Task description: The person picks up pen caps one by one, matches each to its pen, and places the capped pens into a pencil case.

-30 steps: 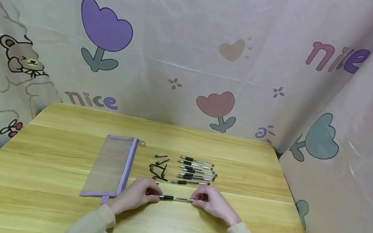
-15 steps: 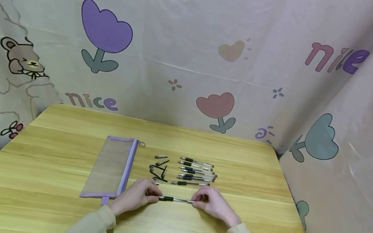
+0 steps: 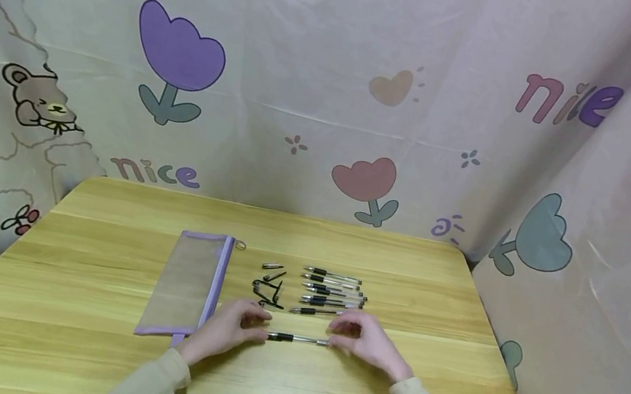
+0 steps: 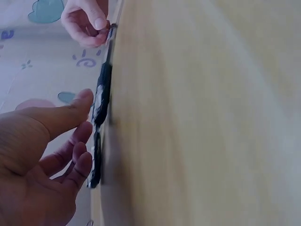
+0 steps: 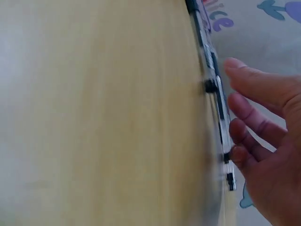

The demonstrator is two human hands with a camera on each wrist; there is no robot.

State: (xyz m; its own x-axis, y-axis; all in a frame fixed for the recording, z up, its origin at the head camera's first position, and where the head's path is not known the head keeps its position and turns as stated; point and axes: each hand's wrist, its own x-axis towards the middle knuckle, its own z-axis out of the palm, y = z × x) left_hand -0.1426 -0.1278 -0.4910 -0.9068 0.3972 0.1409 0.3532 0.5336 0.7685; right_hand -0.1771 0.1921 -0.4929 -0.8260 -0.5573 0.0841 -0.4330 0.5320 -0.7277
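A clear-barrelled gel pen (image 3: 283,337) with a black grip lies crosswise on the table, without its cap. My left hand (image 3: 224,334) is beside its tip end, thumb and fingers parted. At the other end my right hand (image 3: 370,347) has its thumb and fingers apart too, close to the barrel. The left wrist view shows that left hand (image 4: 44,155) with relaxed fingers next to dark pen parts (image 4: 102,96) seen edge-on. In the right wrist view, pens overlap in a line near the right hand (image 5: 268,122), and its fingers hold nothing.
Beyond the hands, several similar pens (image 3: 332,282) lie in a row, the nearest partly behind the right hand. Several loose black pen caps (image 3: 270,297) lie left of them. A mesh zip pouch (image 3: 181,290) with purple edging lies flat at the left. Patterned curtains surround the wooden table (image 3: 77,324).
Both hands held the pen's ends a moment ago. Now the fingers have opened and drawn slightly outward, leaving the pen lying on the table in nearly the same place.
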